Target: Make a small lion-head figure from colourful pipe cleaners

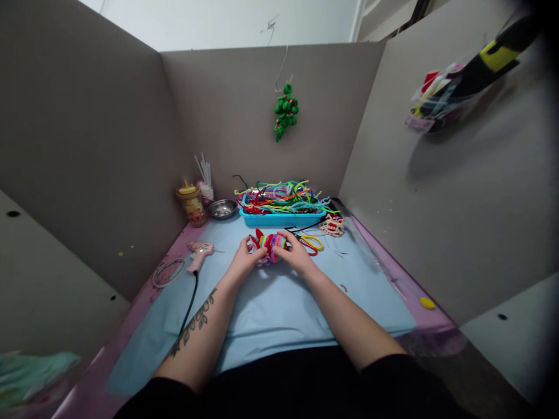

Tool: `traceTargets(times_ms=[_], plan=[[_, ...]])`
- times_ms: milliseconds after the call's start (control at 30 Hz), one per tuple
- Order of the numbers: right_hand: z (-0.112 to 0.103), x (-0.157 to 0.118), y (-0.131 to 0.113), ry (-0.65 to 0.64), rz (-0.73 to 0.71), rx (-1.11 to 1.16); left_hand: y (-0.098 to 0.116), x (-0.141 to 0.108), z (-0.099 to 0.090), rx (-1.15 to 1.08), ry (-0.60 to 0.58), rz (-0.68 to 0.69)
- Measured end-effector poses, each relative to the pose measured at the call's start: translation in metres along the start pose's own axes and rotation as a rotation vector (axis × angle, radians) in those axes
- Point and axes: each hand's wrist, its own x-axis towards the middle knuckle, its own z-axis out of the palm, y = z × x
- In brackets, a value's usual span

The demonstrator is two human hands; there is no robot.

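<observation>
Tabletop point(275, 308) spreads before you, covered in pale blue with pink showing at its sides. Toward its back sits the blue tray point(283, 220), heaped with coloured fuzzy stems point(282, 201). Your left hand point(250, 255) and right hand point(297, 255) meet in front of the tray, fingers closed on the striped bundle point(271, 243) from either side, thumbs on its near face. A light, even hold should serve you best: support both ends and press with your thumbs only enough to stop slipping, since the pile looks easy to crush. The bundle appears rounded and fuzzy, banded in red, orange, yellow, blue and purple, a red point rising near its left end; its far side is hidden. Well right and forward of the tray lies a yellow disc point(427, 303).
</observation>
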Motion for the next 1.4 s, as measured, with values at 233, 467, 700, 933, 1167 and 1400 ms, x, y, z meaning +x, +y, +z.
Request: traceTargets(times_ms=[233, 467, 700, 933, 1167, 1400], plan=[[0.001, 0.001, 0.003, 0.017, -0.013, 0.0, 0.001, -0.001, 0.003, 0.101, 0.061, 0.036], [0.001, 0.001, 0.006, 0.018, -0.025, -0.015, 0.012, -0.009, 0.006, 0.222, 0.088, 0.05], [0.001, 0.002, 0.008, 0.016, -0.018, -0.002, 0.013, -0.01, 0.006, 0.237, 0.091, 0.053], [0.001, 0.0, 0.004, -0.029, -0.013, 0.052, 0.008, -0.006, 0.003, 0.161, 0.106, 0.079], [-0.007, -0.001, -0.001, -0.06, -0.126, 0.064, 0.008, -0.006, 0.0, -0.006, -0.109, 0.084], [-0.006, -0.007, -0.005, -0.131, -0.171, 0.097, 0.007, -0.007, 0.002, -0.029, -0.07, 0.147]])
